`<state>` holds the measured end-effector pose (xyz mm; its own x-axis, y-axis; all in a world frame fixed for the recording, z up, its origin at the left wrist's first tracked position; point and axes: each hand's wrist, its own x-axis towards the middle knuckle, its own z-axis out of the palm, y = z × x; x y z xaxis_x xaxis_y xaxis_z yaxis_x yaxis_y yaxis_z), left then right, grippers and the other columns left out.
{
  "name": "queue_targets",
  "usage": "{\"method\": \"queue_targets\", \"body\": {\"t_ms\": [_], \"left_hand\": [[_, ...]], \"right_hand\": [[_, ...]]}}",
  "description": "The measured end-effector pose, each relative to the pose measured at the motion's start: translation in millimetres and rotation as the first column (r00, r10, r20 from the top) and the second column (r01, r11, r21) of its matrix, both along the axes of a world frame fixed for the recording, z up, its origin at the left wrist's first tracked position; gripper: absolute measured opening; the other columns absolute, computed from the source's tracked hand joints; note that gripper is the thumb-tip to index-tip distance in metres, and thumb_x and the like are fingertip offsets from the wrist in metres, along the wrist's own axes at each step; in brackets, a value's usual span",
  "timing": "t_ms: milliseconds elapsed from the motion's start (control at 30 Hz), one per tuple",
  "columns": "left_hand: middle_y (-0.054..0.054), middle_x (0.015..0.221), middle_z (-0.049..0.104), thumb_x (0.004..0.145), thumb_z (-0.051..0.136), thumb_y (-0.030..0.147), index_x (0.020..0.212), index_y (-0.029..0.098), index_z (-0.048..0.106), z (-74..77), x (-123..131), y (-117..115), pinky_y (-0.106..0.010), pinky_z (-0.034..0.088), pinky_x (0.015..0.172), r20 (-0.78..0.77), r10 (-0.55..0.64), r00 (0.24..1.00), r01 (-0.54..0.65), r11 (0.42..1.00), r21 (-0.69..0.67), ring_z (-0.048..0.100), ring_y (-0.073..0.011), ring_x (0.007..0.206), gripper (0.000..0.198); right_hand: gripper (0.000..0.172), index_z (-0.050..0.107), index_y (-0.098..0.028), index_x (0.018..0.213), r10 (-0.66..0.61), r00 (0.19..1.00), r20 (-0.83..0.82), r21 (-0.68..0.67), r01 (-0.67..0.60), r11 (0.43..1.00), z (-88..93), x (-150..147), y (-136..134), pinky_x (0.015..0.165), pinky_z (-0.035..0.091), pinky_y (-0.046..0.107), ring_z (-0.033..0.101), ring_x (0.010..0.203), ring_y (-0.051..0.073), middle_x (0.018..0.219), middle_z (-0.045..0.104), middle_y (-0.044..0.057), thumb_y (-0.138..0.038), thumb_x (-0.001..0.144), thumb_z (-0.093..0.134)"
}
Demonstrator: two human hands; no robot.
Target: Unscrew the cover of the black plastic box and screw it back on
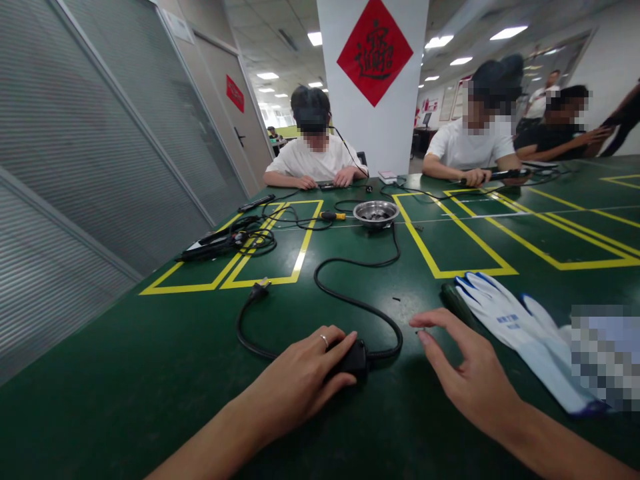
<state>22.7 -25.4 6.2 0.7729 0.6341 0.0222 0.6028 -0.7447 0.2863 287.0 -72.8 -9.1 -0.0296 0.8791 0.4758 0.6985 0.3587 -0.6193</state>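
Note:
My left hand (320, 370), with a ring on one finger, is closed over a black power adapter (356, 360) on the green table. Its fingers hide much of the adapter's body. From its left side a black cord curves round to a mains plug (260, 289); on the right another black cable (367, 307) winds away toward a metal bowl (376, 212). To the right of the adapter, my right hand (463, 363) is raised above the table. Between its thumb and forefinger is a tiny screw-like piece (420, 331), too small to name surely.
White and blue work gloves (520, 327) lie at the right. Coiled black cables (245, 237) are at the left, and a yellow-black screwdriver (333, 216) rests near the bowl. Yellow tape (300, 257) marks rectangles on the table. Two people in white shirts sit opposite, handling black things.

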Motion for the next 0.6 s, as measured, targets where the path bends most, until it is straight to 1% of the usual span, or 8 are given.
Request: {"method": "queue_targets", "body": {"t_ms": [167,267,333,367,433,467,533,600], "left_hand": [[-0.008,0.130,0.050,0.095,0.052,0.037,0.140,0.026,0.037,-3.5,4.2,1.6,-0.041,0.050,0.094,-0.006,0.004,1.000,-0.004,1.000,0.006,0.055,-0.0248,0.111,0.049],[-0.008,0.128,0.054,0.094,0.052,0.038,0.138,0.025,0.040,-4.7,5.7,1.0,-0.041,0.050,0.095,-0.005,0.008,1.000,-0.007,1.000,0.018,0.056,-0.0243,0.111,0.047],[-0.010,0.131,0.054,0.093,0.053,0.043,0.134,0.021,0.042,-5.7,7.5,-0.8,-0.045,0.045,0.101,-0.002,0.009,1.000,-0.009,0.997,0.078,0.053,-0.0271,0.119,0.048],[-0.012,0.136,0.050,0.092,0.053,0.048,0.134,0.019,0.042,-6.3,8.4,-1.9,-0.049,0.040,0.105,0.005,0.014,1.000,-0.014,0.992,0.123,0.048,-0.0296,0.125,0.052],[-0.017,0.148,0.036,0.088,0.054,0.057,0.138,0.015,0.036,-7.7,10.3,-4.4,-0.054,0.029,0.111,0.018,0.023,1.000,-0.026,0.979,0.202,0.033,-0.0342,0.136,0.068],[-0.018,0.151,0.030,0.087,0.053,0.059,0.141,0.014,0.031,-8.6,11.0,-5.4,-0.054,0.027,0.112,0.022,0.025,0.999,-0.029,0.976,0.217,0.027,-0.0349,0.139,0.074],[-0.017,0.151,0.029,0.089,0.053,0.055,0.146,0.014,0.022,-11.4,12.2,-6.8,-0.051,0.030,0.111,-0.001,0.025,1.000,-0.025,0.984,0.179,0.026,-0.0328,0.139,0.076],[-0.015,0.148,0.036,0.092,0.052,0.045,0.147,0.017,0.020,-15.0,12.9,-7.2,-0.047,0.036,0.109,-0.036,0.038,0.999,-0.034,0.993,0.114,0.033,-0.0299,0.137,0.070]], "right_hand": [[0.018,0.055,-0.024,0.105,-0.005,0.999,0.046,-0.004,0.005,1.000,0.5,-1.0,-0.8,0.078,0.054,0.029,0.060,0.093,0.014,0.101,0.063,0.003,-0.025,0.089,0.047],[0.019,0.055,-0.024,0.106,-0.032,0.994,0.102,-0.014,0.034,0.999,1.4,0.7,1.4,0.079,0.054,0.030,0.060,0.092,0.015,0.101,0.063,0.004,-0.027,0.090,0.045],[0.021,0.056,-0.023,0.107,-0.064,0.985,0.162,-0.022,0.068,0.997,3.9,6.8,6.0,0.083,0.052,0.034,0.060,0.094,0.017,0.104,0.062,0.005,-0.029,0.090,0.044],[0.023,0.057,-0.023,0.107,-0.089,0.976,0.198,-0.026,0.096,0.995,5.5,11.8,9.2,0.085,0.051,0.037,0.059,0.096,0.019,0.106,0.062,0.006,-0.031,0.090,0.045],[0.028,0.059,-0.022,0.109,-0.157,0.949,0.275,-0.042,0.175,0.984,7.9,25.0,16.1,0.086,0.048,0.045,0.058,0.099,0.024,0.109,0.060,0.009,-0.037,0.088,0.047],[0.031,0.060,-0.020,0.108,-0.195,0.931,0.309,-0.053,0.221,0.974,7.9,32.6,19.3,0.084,0.047,0.048,0.058,0.098,0.027,0.109,0.060,0.012,-0.040,0.087,0.048],[0.037,0.062,-0.017,0.103,-0.254,0.899,0.357,-0.084,0.301,0.950,4.3,47.2,24.0,0.078,0.046,0.051,0.059,0.092,0.031,0.103,0.061,0.016,-0.046,0.084,0.050],[0.039,0.063,-0.015,0.097,-0.282,0.885,0.371,-0.127,0.350,0.928,-3.3,58.7,26.9,0.072,0.046,0.049,0.061,0.082,0.031,0.093,0.062,0.017,-0.048,0.080,0.054]]}}
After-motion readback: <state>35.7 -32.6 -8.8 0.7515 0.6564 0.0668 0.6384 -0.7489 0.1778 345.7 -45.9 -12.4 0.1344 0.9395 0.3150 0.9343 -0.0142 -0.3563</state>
